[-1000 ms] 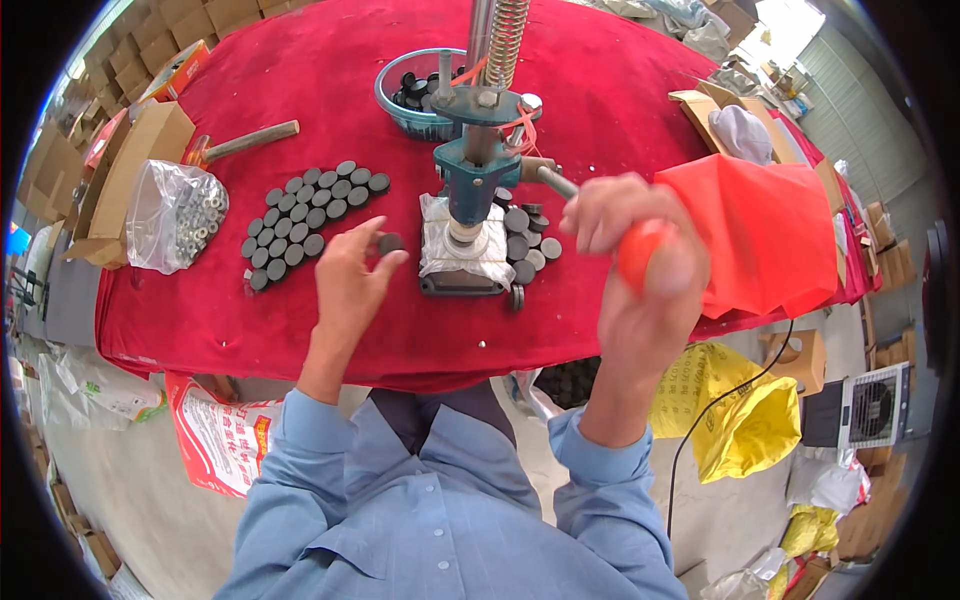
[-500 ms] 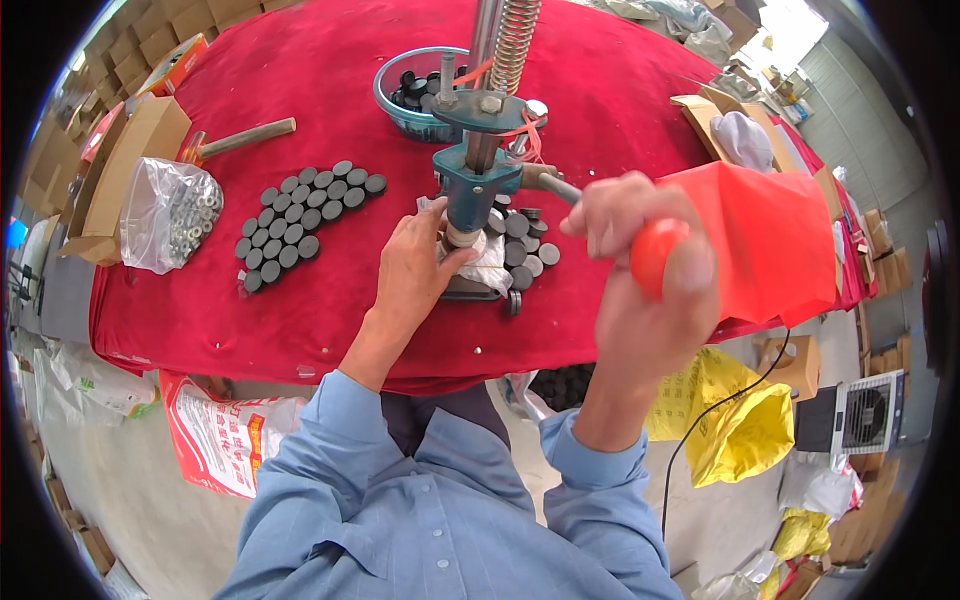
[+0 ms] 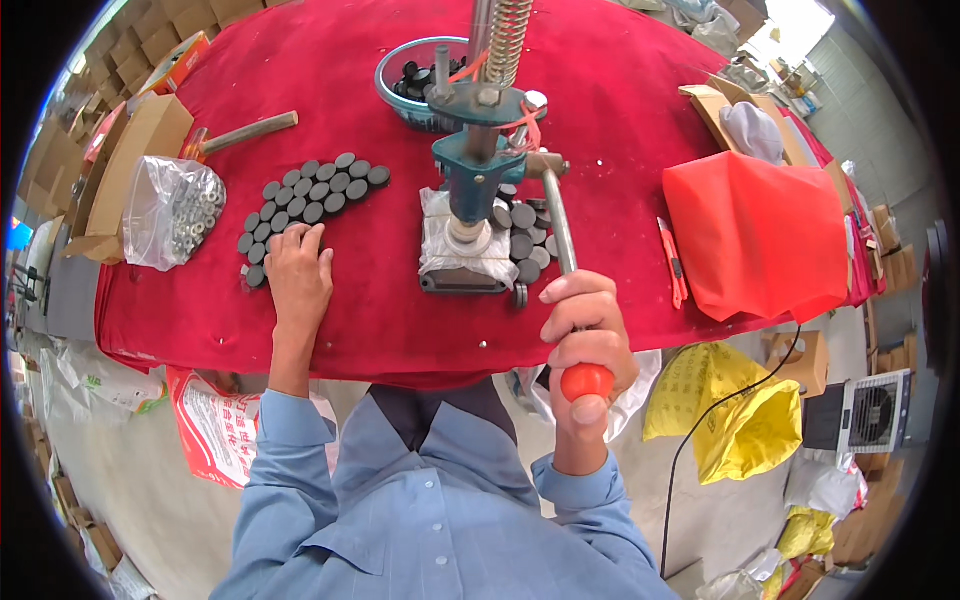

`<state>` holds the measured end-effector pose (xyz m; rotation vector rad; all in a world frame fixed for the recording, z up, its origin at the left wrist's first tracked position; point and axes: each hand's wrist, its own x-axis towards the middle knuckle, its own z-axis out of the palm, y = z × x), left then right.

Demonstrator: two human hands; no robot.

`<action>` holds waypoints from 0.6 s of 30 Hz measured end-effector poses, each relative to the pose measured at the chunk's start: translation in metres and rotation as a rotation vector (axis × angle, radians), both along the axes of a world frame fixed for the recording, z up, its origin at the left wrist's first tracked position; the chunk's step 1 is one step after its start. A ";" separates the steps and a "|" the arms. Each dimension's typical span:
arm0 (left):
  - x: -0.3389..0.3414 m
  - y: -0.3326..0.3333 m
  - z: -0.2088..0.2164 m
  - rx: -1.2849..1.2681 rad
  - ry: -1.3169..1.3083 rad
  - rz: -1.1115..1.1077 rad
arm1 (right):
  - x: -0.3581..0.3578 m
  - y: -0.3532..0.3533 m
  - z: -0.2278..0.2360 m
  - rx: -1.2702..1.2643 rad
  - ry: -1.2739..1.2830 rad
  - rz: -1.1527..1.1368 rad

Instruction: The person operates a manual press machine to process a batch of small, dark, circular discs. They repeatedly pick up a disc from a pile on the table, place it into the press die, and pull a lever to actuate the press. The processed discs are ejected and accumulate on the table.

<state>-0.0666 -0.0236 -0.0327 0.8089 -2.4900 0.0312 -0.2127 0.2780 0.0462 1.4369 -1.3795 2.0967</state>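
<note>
My right hand [image 3: 590, 345] is wrapped round the lower end of a metal lever [image 3: 560, 215], by its red ball knob [image 3: 586, 382]. The lever comes off a green hand press [image 3: 470, 180]. Under the press's ram, clear plastic film [image 3: 435, 255] covers the base, with a pale round piece [image 3: 467, 238] in the middle. At the left, my left hand [image 3: 300, 268] reaches over the near edge of a group of black round discs [image 3: 312, 212]. Its fingers are bent and slightly apart; the discs under the fingertips are hidden.
More discs [image 3: 523, 215] lie loose right of the press. A blue basin [image 3: 383, 85] of black pieces stands behind it. Leftward are a hammer [image 3: 250, 132] and a bag of metal nuts [image 3: 175, 215]; rightward, a red cutter knife [image 3: 673, 262] and a red bag [image 3: 750, 240].
My left hand has left the press base and moved left to the disc group. My right hand has pulled the lever down and toward me, and the film-covered base shows more fully.
</note>
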 end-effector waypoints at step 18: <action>-0.073 0.083 0.026 0.524 0.316 -0.372 | -0.052 -0.032 0.136 0.234 -0.350 0.063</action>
